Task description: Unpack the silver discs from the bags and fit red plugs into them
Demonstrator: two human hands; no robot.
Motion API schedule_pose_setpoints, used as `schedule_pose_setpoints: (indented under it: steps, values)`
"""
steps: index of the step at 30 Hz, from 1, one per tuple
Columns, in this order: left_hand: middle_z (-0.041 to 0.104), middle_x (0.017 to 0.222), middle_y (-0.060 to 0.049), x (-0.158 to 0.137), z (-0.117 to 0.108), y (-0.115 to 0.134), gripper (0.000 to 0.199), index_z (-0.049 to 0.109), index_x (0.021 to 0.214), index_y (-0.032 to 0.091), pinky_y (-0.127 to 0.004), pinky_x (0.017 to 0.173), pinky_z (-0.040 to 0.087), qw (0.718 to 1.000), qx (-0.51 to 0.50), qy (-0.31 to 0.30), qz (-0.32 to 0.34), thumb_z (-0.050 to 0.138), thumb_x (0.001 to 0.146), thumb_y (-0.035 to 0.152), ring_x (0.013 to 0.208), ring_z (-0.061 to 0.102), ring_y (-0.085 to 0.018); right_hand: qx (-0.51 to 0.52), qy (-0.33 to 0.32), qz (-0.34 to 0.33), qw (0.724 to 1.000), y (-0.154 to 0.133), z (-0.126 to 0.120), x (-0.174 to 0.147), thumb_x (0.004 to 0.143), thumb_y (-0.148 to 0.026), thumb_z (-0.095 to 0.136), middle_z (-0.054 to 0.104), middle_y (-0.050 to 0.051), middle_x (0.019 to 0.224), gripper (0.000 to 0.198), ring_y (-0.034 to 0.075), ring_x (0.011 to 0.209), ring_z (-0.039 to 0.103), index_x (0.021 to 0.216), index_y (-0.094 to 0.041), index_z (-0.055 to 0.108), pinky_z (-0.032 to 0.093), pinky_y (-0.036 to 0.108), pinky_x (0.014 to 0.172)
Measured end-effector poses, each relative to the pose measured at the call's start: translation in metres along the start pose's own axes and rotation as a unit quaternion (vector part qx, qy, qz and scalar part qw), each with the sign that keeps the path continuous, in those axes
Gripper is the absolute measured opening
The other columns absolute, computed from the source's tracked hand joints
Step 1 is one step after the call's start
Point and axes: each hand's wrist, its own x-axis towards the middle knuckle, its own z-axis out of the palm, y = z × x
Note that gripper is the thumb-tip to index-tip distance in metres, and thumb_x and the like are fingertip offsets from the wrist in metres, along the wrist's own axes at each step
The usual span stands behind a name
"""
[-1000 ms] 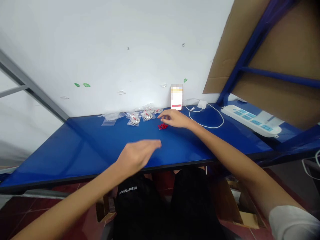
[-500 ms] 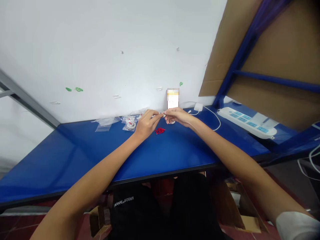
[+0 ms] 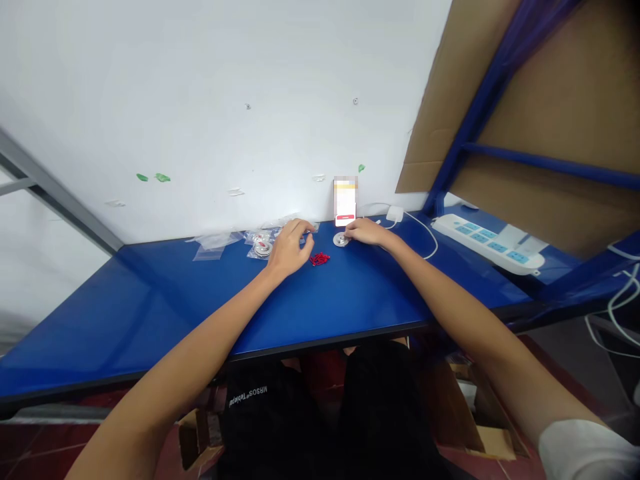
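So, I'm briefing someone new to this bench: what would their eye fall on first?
Probably the small pile of red pieces, bright on the blue table, just right of the left hand. Next, the lit phone standing upright by the white wall, just behind a silvery disc that the right hand seems to touch. Farther right, the long white power strip stands out.

The flat, blue tabletop (image 3: pixel 200 300) has a black edge; the small, slender pieces (image 3: pixel 320 259) are red, the flat, round disc (image 3: pixel 340 240) silvery. The rectangular phone screen (image 3: pixel 345 205) is white with a red bar (image 3: pixel 345 217), the long plastic power strip (image 3: pixel 489 242) white with pale-blue sockets (image 3: pixel 497 247).
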Motion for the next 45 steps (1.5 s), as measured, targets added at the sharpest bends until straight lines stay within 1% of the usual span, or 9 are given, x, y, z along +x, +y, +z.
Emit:
schedule_pose_setpoints:
  steps: [5, 10, 16, 19, 21, 25, 28, 37, 45]
  values:
    - [0.071, 0.115, -0.008, -0.002, 0.003, -0.001, 0.019, 0.067, 0.113, 0.021, -0.039, 0.091, 0.057, 1.0, -0.013, -0.02, -0.005, 0.053, 0.102, 0.015, 0.096, 0.067, -0.022, -0.058, -0.018, -0.025, 0.998, 0.004, 0.001, 0.001, 0.097, -0.04, 0.064, 0.08, 0.01, 0.092, 0.03, 0.026, 0.085, 0.068, 0.077, -0.021, 0.077, 0.042, 0.035, 0.073]
    - [0.072, 0.111, -0.008, -0.002, 0.004, -0.003, 0.016, 0.068, 0.109, 0.021, -0.039, 0.09, 0.057, 0.999, -0.014, -0.033, -0.01, 0.053, 0.103, 0.017, 0.093, 0.066, -0.022, -0.083, 0.001, -0.035, 0.996, 0.007, 0.003, 0.001, 0.104, -0.043, 0.058, 0.082, 0.013, 0.104, 0.035, 0.027, 0.089, 0.069, 0.085, -0.021, 0.077, 0.043, 0.034, 0.074]
    - [0.073, 0.113, -0.008, -0.001, 0.003, -0.002, 0.017, 0.069, 0.109, 0.022, -0.039, 0.09, 0.057, 0.999, -0.015, -0.044, -0.021, 0.053, 0.104, 0.021, 0.093, 0.067, -0.022, -0.103, 0.033, -0.036, 0.993, 0.007, 0.003, -0.001, 0.106, -0.04, 0.056, 0.08, 0.014, 0.102, 0.034, 0.026, 0.085, 0.066, 0.084, -0.02, 0.074, 0.04, 0.033, 0.071]
    - [0.074, 0.111, -0.008, -0.001, 0.003, -0.001, 0.017, 0.07, 0.108, 0.022, -0.039, 0.09, 0.057, 0.998, -0.018, -0.048, -0.024, 0.053, 0.105, 0.021, 0.094, 0.067, -0.023, -0.096, 0.065, -0.039, 0.992, 0.002, 0.001, -0.003, 0.108, -0.039, 0.051, 0.079, 0.013, 0.102, 0.033, 0.025, 0.082, 0.064, 0.093, -0.02, 0.074, 0.038, 0.032, 0.069]
    - [0.074, 0.111, -0.008, -0.001, 0.003, -0.001, 0.017, 0.07, 0.108, 0.022, -0.039, 0.09, 0.057, 0.998, -0.022, -0.053, -0.025, 0.053, 0.105, 0.021, 0.097, 0.068, -0.023, -0.066, 0.072, -0.065, 0.993, -0.001, 0.001, -0.004, 0.107, -0.038, 0.054, 0.079, 0.01, 0.098, 0.028, 0.023, 0.08, 0.064, 0.101, -0.02, 0.074, 0.039, 0.03, 0.069]
    - [0.074, 0.11, -0.008, -0.001, 0.004, -0.002, 0.018, 0.07, 0.109, 0.022, -0.039, 0.091, 0.056, 0.998, -0.024, -0.059, -0.021, 0.052, 0.106, 0.021, 0.096, 0.068, -0.023, -0.01, 0.038, -0.161, 0.986, 0.002, 0.005, -0.001, 0.095, -0.031, 0.071, 0.079, 0.008, 0.1, 0.022, 0.02, 0.085, 0.067, 0.113, -0.019, 0.077, 0.047, 0.029, 0.076]
    - [0.074, 0.11, -0.007, -0.002, 0.005, -0.003, 0.018, 0.07, 0.109, 0.022, -0.038, 0.089, 0.056, 0.998, -0.022, -0.06, -0.017, 0.052, 0.106, 0.021, 0.093, 0.067, -0.022, -0.013, 0.018, -0.193, 0.981, 0.009, 0.008, 0.004, 0.09, -0.025, 0.073, 0.08, 0.008, 0.106, 0.022, 0.021, 0.09, 0.069, 0.109, -0.02, 0.083, 0.05, 0.03, 0.081]
    - [0.073, 0.108, -0.006, -0.002, 0.005, -0.002, 0.017, 0.07, 0.106, 0.022, -0.038, 0.086, 0.054, 0.997, -0.024, -0.067, -0.024, 0.053, 0.106, 0.022, 0.091, 0.067, -0.022, -0.005, 0.003, -0.171, 0.985, 0.008, 0.004, 0.002, 0.09, -0.028, 0.077, 0.082, 0.01, 0.109, 0.023, 0.022, 0.093, 0.071, 0.11, -0.019, 0.085, 0.052, 0.031, 0.081]
    - [0.072, 0.101, -0.005, -0.002, 0.009, -0.006, 0.015, 0.069, 0.101, 0.023, -0.039, 0.083, 0.054, 0.996, -0.013, -0.084, -0.029, 0.054, 0.104, 0.021, 0.086, 0.066, -0.023, -0.007, -0.027, -0.173, 0.985, 0.006, -0.001, 0.0, 0.091, -0.027, 0.078, 0.083, 0.007, 0.107, 0.023, 0.024, 0.092, 0.072, 0.111, -0.024, 0.087, 0.052, 0.033, 0.081]
